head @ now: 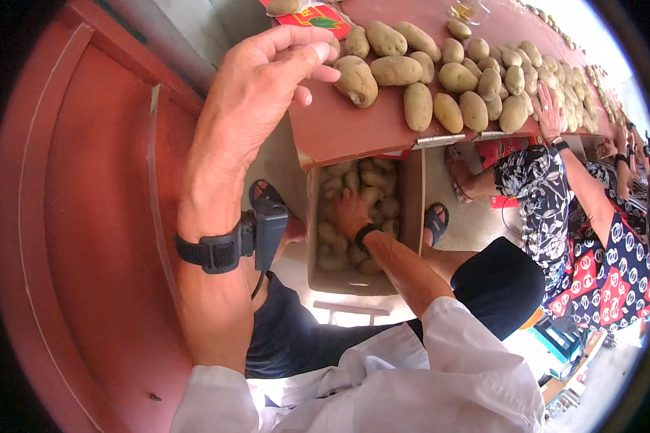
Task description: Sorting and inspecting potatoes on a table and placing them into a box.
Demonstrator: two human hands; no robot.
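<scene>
My left hand (287,67) is raised over the table's near left corner, fingers loosely bent and apart, with no object seen in it. Just beyond its fingertips lies a large potato (356,81); another is partly hidden behind the fingers. Lower down, my right hand (352,214) reaches into a cardboard box (411,216) of potatoes, resting among them; whether it grips one cannot be told. The box stands between my feet, below the table edge. More potatoes (395,71) lie spread on the reddish table (352,132), in a denser heap (514,81) to the right.
A red printed bag (314,19) lies at the table's back left. A glass mug (468,11) stands at the back. A co-worker's hand (548,111) rests by the heap at right, with other people beyond. Metal hinges (439,142) line the table edge. A red wooden panel (108,216) is at left.
</scene>
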